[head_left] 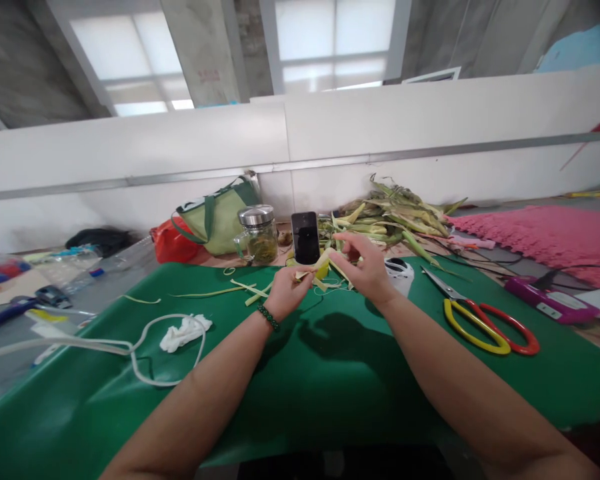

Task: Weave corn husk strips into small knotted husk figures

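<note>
Left hand pinched on a pale husk strip, held over the green-covered bench before the phone. Right hand at the strip's far end; whether it grips cannot be told at this size. Loose strips lie separated; work in hand judged unfinished, the husk heap behind remaining.

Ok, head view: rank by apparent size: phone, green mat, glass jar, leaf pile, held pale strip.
Largest to smallest:
1. Green mat
2. Leaf pile
3. Glass jar
4. Phone
5. Pale strip, visible part only; it's partly covered
</note>
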Action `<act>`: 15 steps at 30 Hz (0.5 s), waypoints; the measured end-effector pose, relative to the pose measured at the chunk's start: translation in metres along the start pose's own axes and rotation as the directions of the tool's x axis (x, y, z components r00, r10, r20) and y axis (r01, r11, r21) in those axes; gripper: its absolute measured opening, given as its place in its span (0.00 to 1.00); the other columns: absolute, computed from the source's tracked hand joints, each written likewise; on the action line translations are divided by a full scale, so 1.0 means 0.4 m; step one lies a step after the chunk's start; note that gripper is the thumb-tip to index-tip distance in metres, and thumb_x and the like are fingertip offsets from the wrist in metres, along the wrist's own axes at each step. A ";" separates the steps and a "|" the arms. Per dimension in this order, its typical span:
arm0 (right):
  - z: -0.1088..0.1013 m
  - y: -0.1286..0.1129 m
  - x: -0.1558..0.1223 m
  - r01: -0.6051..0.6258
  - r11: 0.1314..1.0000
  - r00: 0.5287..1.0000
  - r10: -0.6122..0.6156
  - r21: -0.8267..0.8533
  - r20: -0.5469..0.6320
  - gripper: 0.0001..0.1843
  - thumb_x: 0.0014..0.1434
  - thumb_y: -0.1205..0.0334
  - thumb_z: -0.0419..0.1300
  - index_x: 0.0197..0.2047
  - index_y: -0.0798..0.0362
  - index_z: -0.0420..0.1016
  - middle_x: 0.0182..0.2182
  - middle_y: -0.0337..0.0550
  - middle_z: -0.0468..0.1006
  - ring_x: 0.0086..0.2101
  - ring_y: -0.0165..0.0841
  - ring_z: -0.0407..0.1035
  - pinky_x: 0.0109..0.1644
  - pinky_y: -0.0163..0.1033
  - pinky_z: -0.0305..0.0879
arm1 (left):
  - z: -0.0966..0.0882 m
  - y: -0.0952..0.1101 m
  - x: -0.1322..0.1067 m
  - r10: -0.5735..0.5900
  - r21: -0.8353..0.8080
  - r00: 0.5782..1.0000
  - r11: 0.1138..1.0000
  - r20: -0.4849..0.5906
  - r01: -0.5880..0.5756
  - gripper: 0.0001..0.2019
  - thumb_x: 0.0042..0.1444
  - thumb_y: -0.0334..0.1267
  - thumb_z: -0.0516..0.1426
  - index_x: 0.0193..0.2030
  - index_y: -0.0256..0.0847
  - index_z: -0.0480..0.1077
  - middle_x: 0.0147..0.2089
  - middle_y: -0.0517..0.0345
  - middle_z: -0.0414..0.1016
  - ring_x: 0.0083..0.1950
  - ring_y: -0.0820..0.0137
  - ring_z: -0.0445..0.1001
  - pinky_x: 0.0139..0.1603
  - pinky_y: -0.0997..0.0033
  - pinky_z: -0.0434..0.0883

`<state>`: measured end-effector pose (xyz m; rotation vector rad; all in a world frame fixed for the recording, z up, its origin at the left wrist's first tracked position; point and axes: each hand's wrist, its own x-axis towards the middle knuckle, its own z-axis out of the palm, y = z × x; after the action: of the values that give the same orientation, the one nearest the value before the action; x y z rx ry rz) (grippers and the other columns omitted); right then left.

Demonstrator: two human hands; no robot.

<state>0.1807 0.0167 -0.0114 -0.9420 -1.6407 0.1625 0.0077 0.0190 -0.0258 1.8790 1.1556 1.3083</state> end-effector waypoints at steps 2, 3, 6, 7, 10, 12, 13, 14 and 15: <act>0.006 -0.014 -0.015 0.148 0.988 0.979 -0.139 -0.052 0.152 0.16 0.56 0.57 0.56 0.46 0.53 0.74 0.23 0.39 0.72 0.25 0.30 0.64 0.32 0.34 0.61 | -0.001 -0.006 0.001 0.062 0.052 0.998 0.997 -0.005 -0.062 0.04 0.45 0.34 0.60 0.26 0.39 0.78 0.22 0.56 0.76 0.26 0.68 0.69 0.31 0.73 0.62; 0.014 -0.021 -0.023 0.208 0.977 0.944 -0.189 -0.044 0.272 0.16 0.56 0.57 0.56 0.46 0.53 0.74 0.22 0.38 0.73 0.25 0.29 0.65 0.32 0.34 0.61 | -0.002 -0.010 0.002 0.081 0.070 0.997 0.994 0.011 -0.082 0.04 0.44 0.33 0.60 0.24 0.39 0.78 0.22 0.57 0.75 0.26 0.69 0.68 0.30 0.73 0.61; 0.046 -0.036 -0.043 0.289 0.957 0.880 -0.249 -0.040 0.405 0.12 0.59 0.57 0.55 0.41 0.52 0.75 0.27 0.41 0.78 0.28 0.30 0.69 0.35 0.33 0.60 | -0.002 -0.019 0.003 0.100 0.101 0.994 0.989 0.046 -0.104 0.05 0.42 0.31 0.59 0.19 0.38 0.75 0.19 0.59 0.72 0.25 0.71 0.64 0.28 0.74 0.58; 0.055 -0.039 -0.047 0.298 0.953 0.880 -0.252 -0.054 0.403 0.12 0.61 0.57 0.53 0.38 0.53 0.75 0.30 0.43 0.79 0.30 0.30 0.70 0.36 0.33 0.60 | -0.002 -0.022 0.003 0.102 0.105 0.994 0.989 0.047 -0.106 0.06 0.42 0.30 0.59 0.18 0.38 0.74 0.19 0.59 0.71 0.25 0.71 0.63 0.27 0.74 0.57; 0.067 -0.045 -0.053 0.295 0.949 0.889 -0.231 -0.108 0.396 0.12 0.63 0.59 0.51 0.37 0.53 0.74 0.32 0.43 0.79 0.31 0.30 0.71 0.36 0.33 0.58 | 0.003 -0.026 0.003 0.100 0.116 0.994 0.988 0.038 -0.104 0.09 0.41 0.28 0.57 0.13 0.39 0.69 0.16 0.61 0.67 0.23 0.73 0.60 0.26 0.74 0.54; 0.068 -0.046 -0.052 0.290 0.945 0.894 -0.210 -0.152 0.396 0.11 0.61 0.56 0.54 0.40 0.53 0.73 0.31 0.42 0.79 0.30 0.30 0.70 0.34 0.32 0.57 | 0.008 -0.028 0.002 0.074 0.083 0.997 0.994 0.034 -0.076 0.10 0.39 0.26 0.57 0.12 0.39 0.67 0.16 0.63 0.65 0.23 0.74 0.59 0.26 0.75 0.54; 0.067 -0.045 -0.051 0.290 0.941 0.897 -0.203 -0.177 0.393 0.12 0.61 0.56 0.55 0.41 0.54 0.73 0.31 0.42 0.79 0.30 0.30 0.70 0.34 0.33 0.56 | 0.011 -0.028 0.003 0.047 0.040 0.999 0.998 0.023 -0.048 0.10 0.38 0.25 0.57 0.12 0.39 0.66 0.15 0.63 0.64 0.23 0.74 0.59 0.26 0.75 0.54; 0.067 -0.044 -0.050 0.299 0.933 0.897 -0.202 -0.202 0.394 0.12 0.62 0.55 0.54 0.41 0.54 0.73 0.32 0.43 0.79 0.30 0.30 0.70 0.34 0.33 0.55 | 0.014 -0.028 0.004 0.016 -0.012 1.000 1.000 0.010 -0.016 0.11 0.38 0.24 0.58 0.11 0.39 0.65 0.15 0.64 0.63 0.23 0.75 0.58 0.27 0.74 0.54; 0.067 -0.043 -0.050 0.311 0.923 0.897 -0.206 -0.228 0.392 0.13 0.63 0.56 0.52 0.40 0.54 0.73 0.32 0.44 0.78 0.31 0.31 0.70 0.34 0.33 0.55 | 0.017 -0.029 0.006 -0.018 -0.066 1.000 0.998 -0.007 0.018 0.12 0.37 0.24 0.58 0.10 0.39 0.64 0.14 0.64 0.61 0.22 0.75 0.57 0.27 0.74 0.54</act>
<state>0.1490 0.0024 -0.0253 -0.9310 -2.1611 -0.0971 0.0105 0.0265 -0.0367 1.8137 1.1168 1.3285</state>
